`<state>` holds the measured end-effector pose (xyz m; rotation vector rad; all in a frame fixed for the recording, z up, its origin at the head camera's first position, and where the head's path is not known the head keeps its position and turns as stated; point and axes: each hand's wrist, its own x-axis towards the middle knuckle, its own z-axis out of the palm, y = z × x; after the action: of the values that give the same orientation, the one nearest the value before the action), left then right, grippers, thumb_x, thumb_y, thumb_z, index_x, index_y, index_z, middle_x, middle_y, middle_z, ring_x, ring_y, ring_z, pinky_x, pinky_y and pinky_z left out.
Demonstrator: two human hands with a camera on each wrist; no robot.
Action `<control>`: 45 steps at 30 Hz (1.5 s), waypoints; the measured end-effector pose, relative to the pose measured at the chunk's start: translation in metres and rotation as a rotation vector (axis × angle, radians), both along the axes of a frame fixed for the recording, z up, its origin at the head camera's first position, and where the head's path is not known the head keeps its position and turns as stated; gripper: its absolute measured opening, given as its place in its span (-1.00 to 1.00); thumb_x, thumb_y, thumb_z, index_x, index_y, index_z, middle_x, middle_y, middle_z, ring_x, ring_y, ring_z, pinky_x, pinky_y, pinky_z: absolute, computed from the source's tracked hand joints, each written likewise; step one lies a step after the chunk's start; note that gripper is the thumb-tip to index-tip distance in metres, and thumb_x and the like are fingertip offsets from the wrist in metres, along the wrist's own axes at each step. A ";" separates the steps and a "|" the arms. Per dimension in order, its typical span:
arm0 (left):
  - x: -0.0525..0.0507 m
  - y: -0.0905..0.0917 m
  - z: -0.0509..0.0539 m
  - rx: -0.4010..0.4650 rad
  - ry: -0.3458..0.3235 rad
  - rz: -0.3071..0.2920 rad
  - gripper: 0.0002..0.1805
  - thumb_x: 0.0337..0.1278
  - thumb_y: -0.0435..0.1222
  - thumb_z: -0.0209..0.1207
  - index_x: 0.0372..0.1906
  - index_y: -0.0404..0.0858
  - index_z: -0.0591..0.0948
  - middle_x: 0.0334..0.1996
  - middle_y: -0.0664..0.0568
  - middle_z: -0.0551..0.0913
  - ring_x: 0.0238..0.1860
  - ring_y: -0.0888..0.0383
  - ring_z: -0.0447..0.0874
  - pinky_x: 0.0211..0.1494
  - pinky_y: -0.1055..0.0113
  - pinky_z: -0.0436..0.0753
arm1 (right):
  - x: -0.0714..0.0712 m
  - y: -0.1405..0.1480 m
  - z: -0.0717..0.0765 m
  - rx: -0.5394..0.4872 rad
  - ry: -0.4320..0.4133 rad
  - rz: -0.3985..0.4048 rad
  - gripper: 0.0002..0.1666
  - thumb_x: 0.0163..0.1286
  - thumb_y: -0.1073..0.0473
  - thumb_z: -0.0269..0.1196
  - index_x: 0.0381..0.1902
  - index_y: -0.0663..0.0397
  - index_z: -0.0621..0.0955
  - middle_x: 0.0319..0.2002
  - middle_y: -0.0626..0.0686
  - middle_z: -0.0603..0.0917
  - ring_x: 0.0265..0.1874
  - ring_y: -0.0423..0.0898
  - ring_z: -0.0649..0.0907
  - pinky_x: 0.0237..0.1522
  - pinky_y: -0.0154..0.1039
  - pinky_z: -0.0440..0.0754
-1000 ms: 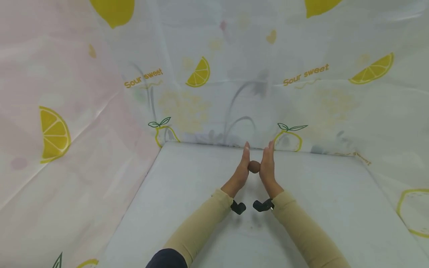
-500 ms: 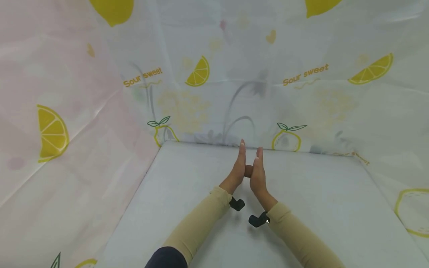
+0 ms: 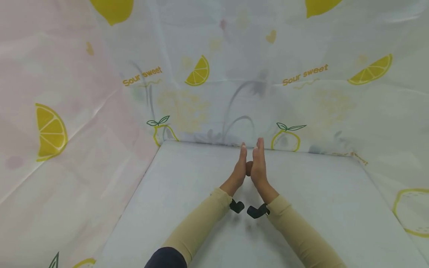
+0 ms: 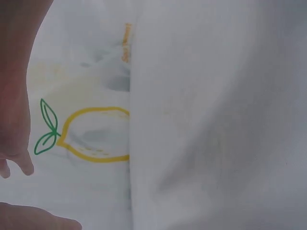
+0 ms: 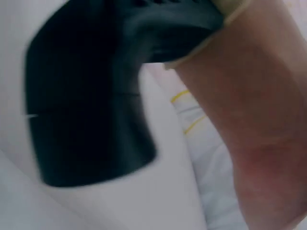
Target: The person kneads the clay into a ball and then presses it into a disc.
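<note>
A small brown ball (image 3: 248,168), its material unclear, sits between two upright palms in the head view, partly covered by them. My left hand (image 3: 239,167) presses it from the left with straight fingers. From the other side my right hand (image 3: 259,165) lies flat against it, its fingertips reaching a little farther than the left ones. The left wrist view catches only parts of hands at its left edge, and the ball does not show there. Close up in the right wrist view are a bare wrist (image 5: 259,110) and a black wrist device (image 5: 86,105).
Below the hands spreads a white tabletop (image 3: 187,167). Lemon-printed sheeting (image 3: 214,104) stands behind it and along both sides. Black devices jut inward under both wrists, the left one (image 3: 237,206) close to the right one (image 3: 257,211).
Both palms have come nearer each other since the first frame, covering more of the ball. The right hand slid back toward the body, then forward again along the left hand.
</note>
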<state>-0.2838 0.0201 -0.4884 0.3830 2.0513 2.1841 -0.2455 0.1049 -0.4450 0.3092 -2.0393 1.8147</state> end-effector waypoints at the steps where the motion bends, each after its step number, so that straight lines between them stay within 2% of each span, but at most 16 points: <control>1: 0.000 0.001 0.000 -0.003 0.004 -0.011 -0.12 0.48 0.34 -0.53 0.67 -0.07 -0.19 0.65 0.09 -0.22 0.62 0.13 -0.27 0.61 -0.02 -0.19 | -0.001 0.002 0.002 -0.009 -0.004 -0.001 -0.30 0.66 0.23 -0.25 0.58 0.44 -0.16 0.61 0.30 -0.10 0.60 0.14 -0.05 0.58 0.02 -0.12; 8: 0.003 0.005 -0.004 -0.008 0.011 -0.061 -0.10 0.48 0.34 -0.57 0.66 -0.11 -0.28 0.65 0.10 -0.32 0.62 0.15 -0.41 0.61 -0.01 -0.29 | -0.013 0.014 0.006 -0.077 -0.042 0.023 -0.26 0.68 0.16 -0.24 0.59 0.38 -0.22 0.63 0.26 -0.18 0.61 0.08 -0.10 0.58 -0.04 -0.14; 18: 0.006 0.009 0.002 -0.017 0.071 -0.124 -0.15 0.52 0.29 -0.60 0.65 -0.12 -0.30 0.65 0.12 -0.35 0.61 0.22 -0.44 0.61 0.07 -0.29 | -0.024 0.034 -0.006 -0.059 -0.156 -0.060 -0.27 0.71 0.12 -0.27 0.59 0.37 -0.23 0.63 0.25 -0.21 0.61 0.05 -0.13 0.58 -0.12 -0.18; 22: 0.006 0.009 0.003 -0.011 0.086 -0.129 -0.12 0.49 0.33 -0.60 0.66 -0.10 -0.30 0.65 0.15 -0.35 0.60 0.24 -0.43 0.61 0.10 -0.28 | -0.026 0.037 -0.013 -0.078 -0.183 -0.067 -0.27 0.71 0.13 -0.28 0.59 0.38 -0.23 0.63 0.27 -0.22 0.61 0.05 -0.16 0.58 -0.12 -0.21; 31: 0.002 0.006 0.002 0.026 0.080 -0.098 -0.05 0.44 0.39 -0.57 0.65 -0.12 -0.30 0.65 0.12 -0.35 0.61 0.19 -0.43 0.62 0.11 -0.27 | -0.018 0.031 -0.021 -0.035 -0.172 -0.037 -0.27 0.73 0.08 -0.33 0.59 0.39 -0.25 0.63 0.25 -0.26 0.61 0.06 -0.21 0.58 -0.08 -0.24; 34: 0.001 0.005 0.003 0.036 0.064 -0.080 -0.03 0.41 0.42 -0.56 0.65 -0.12 -0.30 0.64 0.13 -0.36 0.61 0.18 -0.44 0.61 0.11 -0.27 | -0.026 0.031 -0.037 -0.019 -0.170 -0.033 -0.27 0.73 0.05 -0.36 0.59 0.37 -0.24 0.63 0.24 -0.26 0.61 0.03 -0.22 0.58 -0.08 -0.26; 38: -0.002 0.001 0.002 0.020 0.045 -0.053 -0.03 0.41 0.42 -0.56 0.66 -0.09 -0.30 0.64 0.15 -0.37 0.61 0.18 -0.42 0.62 0.11 -0.26 | -0.025 0.026 -0.046 -0.004 -0.175 -0.011 -0.29 0.73 0.05 -0.39 0.60 0.34 -0.24 0.63 0.24 -0.27 0.61 0.02 -0.23 0.58 -0.06 -0.27; 41: -0.004 -0.002 0.001 0.005 0.025 -0.024 -0.08 0.44 0.39 -0.56 0.66 -0.06 -0.29 0.64 0.17 -0.36 0.61 0.18 -0.42 0.62 0.09 -0.26 | -0.009 0.016 -0.037 0.016 -0.169 0.032 -0.32 0.73 0.11 -0.42 0.60 0.36 -0.25 0.63 0.24 -0.28 0.61 0.05 -0.24 0.58 -0.02 -0.26; 45: -0.005 -0.006 -0.001 -0.018 0.008 0.027 -0.16 0.51 0.31 -0.54 0.66 -0.04 -0.25 0.65 0.17 -0.30 0.62 0.20 -0.39 0.62 0.05 -0.26 | 0.001 0.002 -0.037 0.037 -0.124 0.064 -0.34 0.71 0.16 -0.44 0.60 0.36 -0.24 0.63 0.25 -0.23 0.61 0.09 -0.13 0.58 0.03 -0.19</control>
<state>-0.2890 0.0140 -0.4893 0.3657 2.0906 2.1813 -0.2444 0.1073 -0.4816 0.2823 -2.1719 1.8791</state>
